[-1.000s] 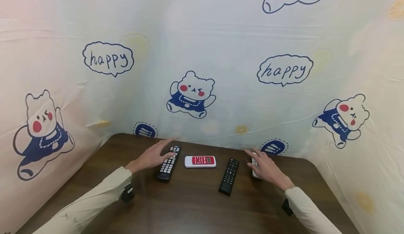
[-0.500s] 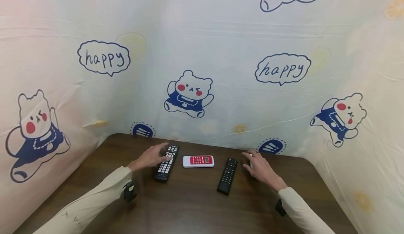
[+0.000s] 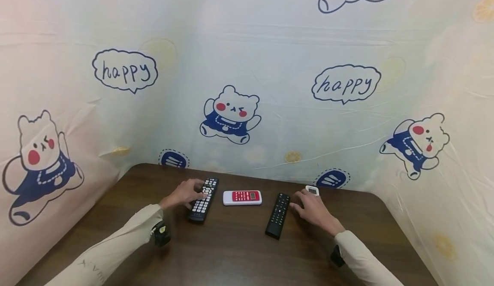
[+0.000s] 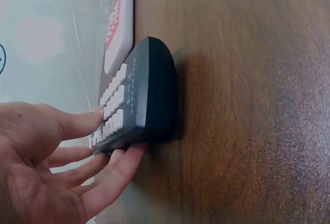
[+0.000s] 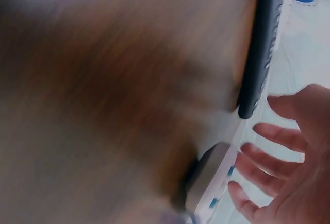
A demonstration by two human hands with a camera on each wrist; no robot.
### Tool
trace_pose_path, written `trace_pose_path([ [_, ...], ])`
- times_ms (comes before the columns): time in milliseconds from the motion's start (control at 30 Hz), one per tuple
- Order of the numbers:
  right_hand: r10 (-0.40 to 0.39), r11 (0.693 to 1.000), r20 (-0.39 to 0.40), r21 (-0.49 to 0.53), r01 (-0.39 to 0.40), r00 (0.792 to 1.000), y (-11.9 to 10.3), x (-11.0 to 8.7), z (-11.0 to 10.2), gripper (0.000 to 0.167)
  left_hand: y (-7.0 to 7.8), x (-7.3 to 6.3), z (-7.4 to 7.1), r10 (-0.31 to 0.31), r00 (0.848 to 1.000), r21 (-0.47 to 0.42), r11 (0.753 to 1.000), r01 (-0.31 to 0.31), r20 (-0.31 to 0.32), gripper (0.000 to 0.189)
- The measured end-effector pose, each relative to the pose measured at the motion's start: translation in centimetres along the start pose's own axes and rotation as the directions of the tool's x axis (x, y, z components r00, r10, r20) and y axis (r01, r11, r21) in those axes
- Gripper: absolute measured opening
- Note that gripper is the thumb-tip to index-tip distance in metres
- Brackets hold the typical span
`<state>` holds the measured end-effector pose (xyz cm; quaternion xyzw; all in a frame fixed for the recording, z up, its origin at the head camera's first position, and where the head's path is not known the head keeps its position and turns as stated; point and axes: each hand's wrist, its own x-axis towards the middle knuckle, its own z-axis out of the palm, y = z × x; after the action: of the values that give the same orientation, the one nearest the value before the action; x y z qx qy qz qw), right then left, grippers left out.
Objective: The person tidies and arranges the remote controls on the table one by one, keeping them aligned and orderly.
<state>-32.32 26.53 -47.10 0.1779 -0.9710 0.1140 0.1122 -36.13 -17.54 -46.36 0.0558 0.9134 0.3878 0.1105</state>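
At the table's left, my left hand [image 3: 183,193] holds a long black remote control [image 3: 199,213] with white buttons. In the left wrist view its thumb lies on the buttons of this remote [image 4: 161,92], while the fingers reach against its side and lower edge. My right hand [image 3: 313,208] is over the table between a slim black remote control [image 3: 277,219] and a white remote control [image 3: 312,190]. The right wrist view shows that hand [image 5: 296,165] with spread, loosely bent fingers and nothing gripped. It partly covers the white remote in the head view.
A white remote with a red face [image 3: 229,197] lies crosswise between the two black ones. All rest on a brown wooden table [image 3: 224,251]. A cloth printed with cartoon bears [image 3: 230,114] hangs close behind the table and along both sides.
My right hand has shifted left and nearer, off the white remote, whose far end now shows. The left fingers and thumb have closed in around the long black remote.
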Motion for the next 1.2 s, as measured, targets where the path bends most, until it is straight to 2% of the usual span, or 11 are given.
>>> trace_pose_path([
  [167,0.021,1.000,-0.013,0.022,-0.021,1.000,-0.7,0.3,0.5,0.038,0.0,0.3,0.0,-0.042,0.999,-0.013,0.999,0.042,0.012,0.065],
  [333,0.114,0.970,0.024,0.215,-0.117,0.993,-1.7,1.1,1.2,0.045,0.1,0.7,-0.3,-0.083,0.996,-0.015,0.996,0.083,0.026,0.066],
  [400,0.182,0.925,0.061,0.329,-0.192,0.981,-2.1,1.4,1.5,0.048,0.2,0.7,-0.4,-0.082,0.996,-0.014,0.996,0.083,0.030,0.066],
  [467,0.252,0.861,0.106,0.429,-0.273,0.962,-2.5,1.6,1.5,0.052,0.3,0.7,-0.4,-0.080,0.996,-0.022,0.997,0.081,0.033,0.066],
  [533,0.315,0.794,0.166,0.494,-0.355,0.934,-2.9,1.8,1.6,0.058,0.3,0.7,-0.4,-0.073,0.997,-0.023,0.997,0.074,0.036,0.066],
  [600,0.355,0.745,0.215,0.524,-0.414,0.910,-3.3,2.0,1.6,0.061,0.2,0.6,-0.4,-0.071,0.997,-0.022,0.997,0.072,0.041,0.066],
  [733,0.406,0.694,0.305,0.511,-0.508,0.861,-4.0,2.5,1.5,0.059,0.2,0.5,-0.2,-0.082,0.996,-0.023,0.996,0.083,0.044,0.067],
  [867,0.419,0.635,0.387,0.521,-0.570,0.821,-4.2,3.0,1.1,0.042,0.3,0.5,0.1,-0.092,0.994,-0.029,0.995,0.094,0.051,0.067],
  [933,0.400,0.624,0.407,0.536,-0.569,0.822,-4.1,3.1,0.9,0.031,0.4,0.6,0.1,-0.098,0.994,-0.035,0.994,0.100,0.057,0.067],
  [1067,0.379,0.590,0.421,0.576,-0.565,0.824,-3.6,3.3,0.5,0.027,0.6,0.8,-0.1,-0.113,0.992,-0.048,0.992,0.116,0.061,0.068],
  [1200,0.364,0.544,0.443,0.613,-0.573,0.819,-2.8,3.3,0.3,0.038,0.5,1.1,-0.2,-0.123,0.990,-0.041,0.991,0.126,0.062,0.067],
])
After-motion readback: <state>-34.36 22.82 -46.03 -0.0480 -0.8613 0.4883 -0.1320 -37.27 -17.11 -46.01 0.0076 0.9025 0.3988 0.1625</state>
